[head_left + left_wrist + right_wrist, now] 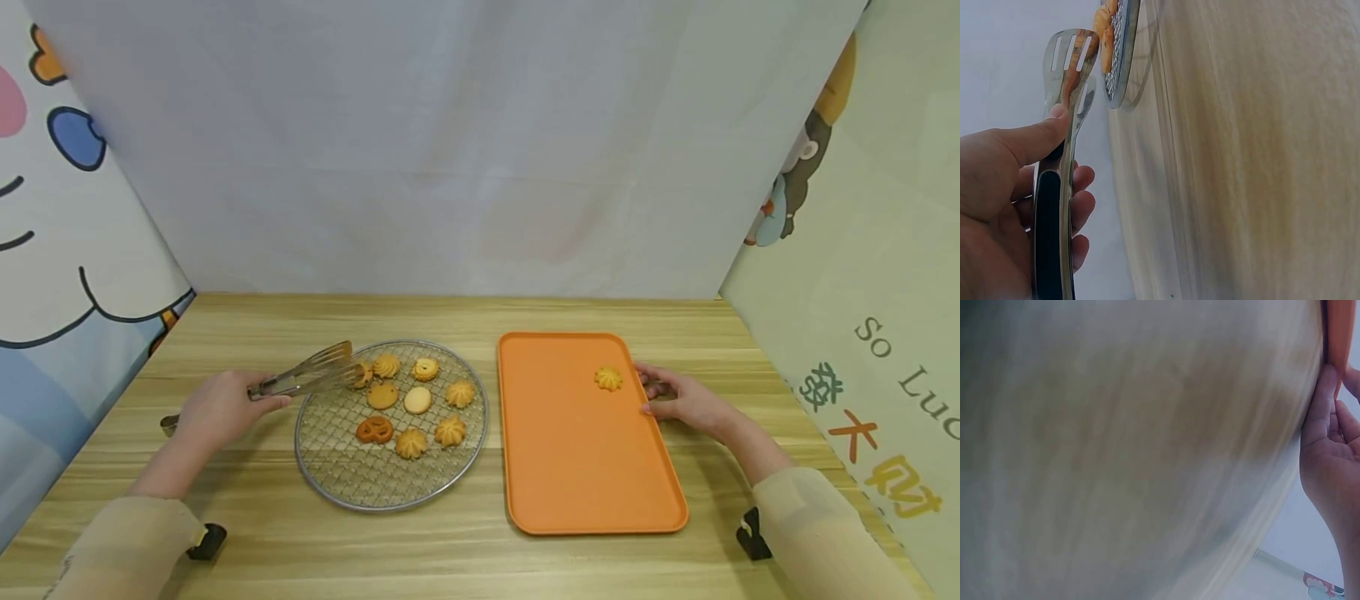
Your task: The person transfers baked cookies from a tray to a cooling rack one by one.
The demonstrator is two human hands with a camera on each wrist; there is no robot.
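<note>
Gripping the metal tongs (303,377) by their black-inset handle, our left hand (217,408) had its thumb pressed along the top arm and its fingers curled underneath. The slotted blades reached over the left rim of the round wire rack (330,467), which lay on the wooden table (465,558) left of centre. The blades closed around a cookie (363,375) at the rack's upper-left edge — the left wrist view showed orange biscuit between them.

Eight more cookies (411,442) lay spread on the mesh, apart from one another. One swirl cookie (608,378) already sat near the far right corner of the orange tray (585,483), which lay right of the rack.

Our right hand (682,400) rested at the tray's right edge, fingers loosely curved against the rim with the thumb on the tray side. We could not tell whether it pinched the rim or merely steadied it.

Handling judgement: such cookies are light, dry and brittle — a hard squeeze would likely crack them. We judged the safest hold to be across the broad flat faces or under the base, with light blade pressure. The piped ridges looked liable to crumble. The smooth tray would probably slide unless held.
</note>
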